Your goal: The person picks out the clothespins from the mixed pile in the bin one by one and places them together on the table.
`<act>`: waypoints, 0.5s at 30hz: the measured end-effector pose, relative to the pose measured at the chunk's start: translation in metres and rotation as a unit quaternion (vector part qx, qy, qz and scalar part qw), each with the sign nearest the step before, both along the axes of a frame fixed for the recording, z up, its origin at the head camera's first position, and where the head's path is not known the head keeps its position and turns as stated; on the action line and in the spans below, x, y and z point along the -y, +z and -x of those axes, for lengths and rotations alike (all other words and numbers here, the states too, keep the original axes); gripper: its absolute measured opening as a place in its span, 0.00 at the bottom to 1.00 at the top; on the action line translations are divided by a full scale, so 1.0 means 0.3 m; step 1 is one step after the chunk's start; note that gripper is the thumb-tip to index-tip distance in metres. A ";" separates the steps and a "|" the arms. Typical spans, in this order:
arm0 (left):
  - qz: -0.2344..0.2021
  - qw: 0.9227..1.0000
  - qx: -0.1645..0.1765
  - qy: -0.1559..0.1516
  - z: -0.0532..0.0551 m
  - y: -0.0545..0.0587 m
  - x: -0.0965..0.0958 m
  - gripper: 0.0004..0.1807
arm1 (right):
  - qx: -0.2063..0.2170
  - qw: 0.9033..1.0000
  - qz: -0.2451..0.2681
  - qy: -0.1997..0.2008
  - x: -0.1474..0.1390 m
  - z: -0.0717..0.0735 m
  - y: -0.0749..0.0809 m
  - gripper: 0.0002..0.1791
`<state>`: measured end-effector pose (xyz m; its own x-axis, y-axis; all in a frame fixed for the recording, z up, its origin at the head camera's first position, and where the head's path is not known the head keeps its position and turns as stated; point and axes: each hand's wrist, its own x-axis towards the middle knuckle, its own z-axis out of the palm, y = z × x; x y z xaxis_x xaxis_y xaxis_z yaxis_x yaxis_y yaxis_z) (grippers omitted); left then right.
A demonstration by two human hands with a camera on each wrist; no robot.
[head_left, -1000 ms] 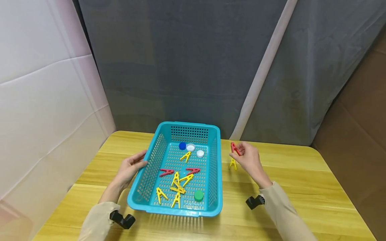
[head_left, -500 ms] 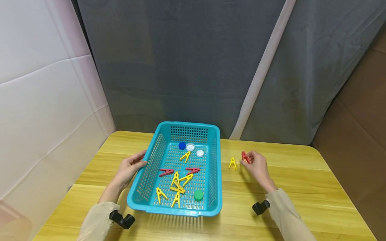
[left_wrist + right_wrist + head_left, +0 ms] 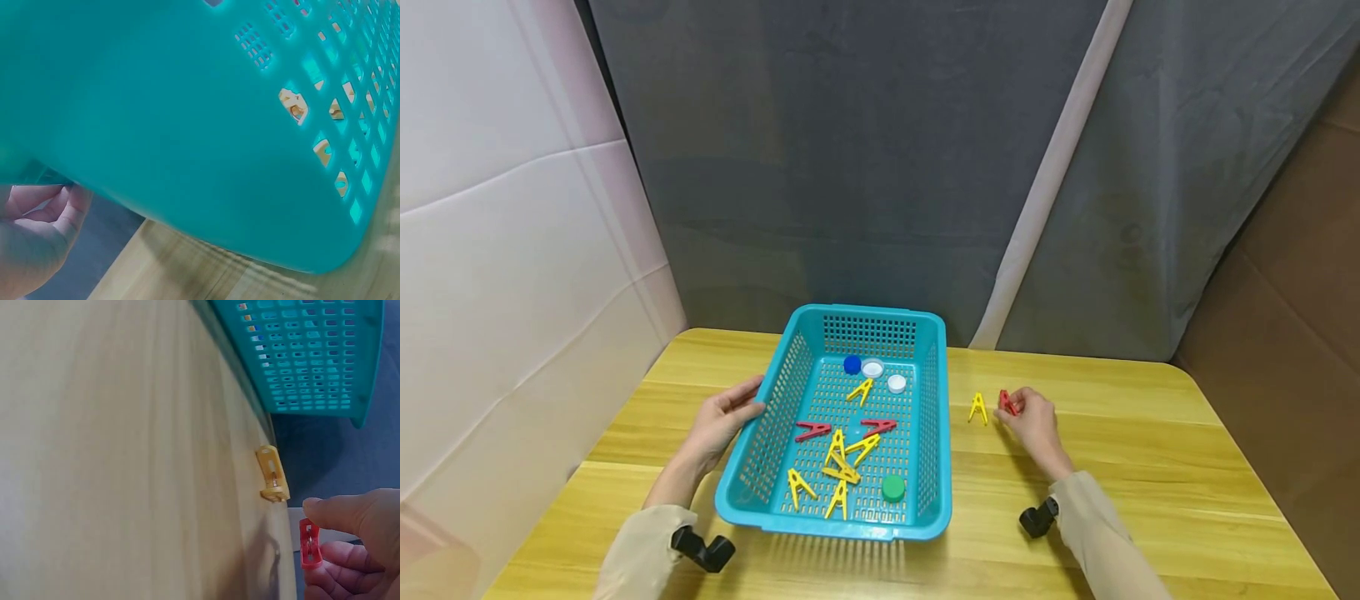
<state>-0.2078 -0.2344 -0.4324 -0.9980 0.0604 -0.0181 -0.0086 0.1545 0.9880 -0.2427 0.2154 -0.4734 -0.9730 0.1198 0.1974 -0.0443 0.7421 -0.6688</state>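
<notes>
My left hand [image 3: 718,425] grips the left rim of a turquoise plastic basket [image 3: 943,400], its fingers under the edge in the left wrist view. Inside lie several yellow clothespins [image 3: 800,487], two red clothespins [image 3: 812,430] and a few bottle caps. To the right of the basket, my right hand [image 3: 1036,427] pinches another red clothespin [image 3: 310,544] between thumb and fingers, close over the table. Just left of it, a yellow clothespin [image 3: 977,408] stands on its spread legs on the table, apart from the held one.
Blue [image 3: 852,364], white [image 3: 896,383] and green [image 3: 892,487] caps lie on the basket floor. The wooden table [image 3: 1112,467] extends to both sides and in front. A grey curtain [image 3: 887,167] hangs along its back edge, with a white panel [image 3: 535,250] on the left.
My right hand has carried the red clothespin rightward from above the standing yellow one, then slightly down toward the table. The left hand and the basket have stayed in place.
</notes>
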 end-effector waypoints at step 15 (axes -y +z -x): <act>-0.001 1.000 0.001 0.008 -0.004 0.005 -0.006 0.30 | 0.025 0.999 -0.021 -0.008 0.019 0.016 -0.034 0.14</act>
<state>-0.2066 -0.2327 -0.4308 -0.9988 0.0450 -0.0202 -0.0131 0.1523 0.9882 -0.2474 0.2097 -0.4836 -0.9796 0.1287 0.1540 0.0008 0.7697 -0.6385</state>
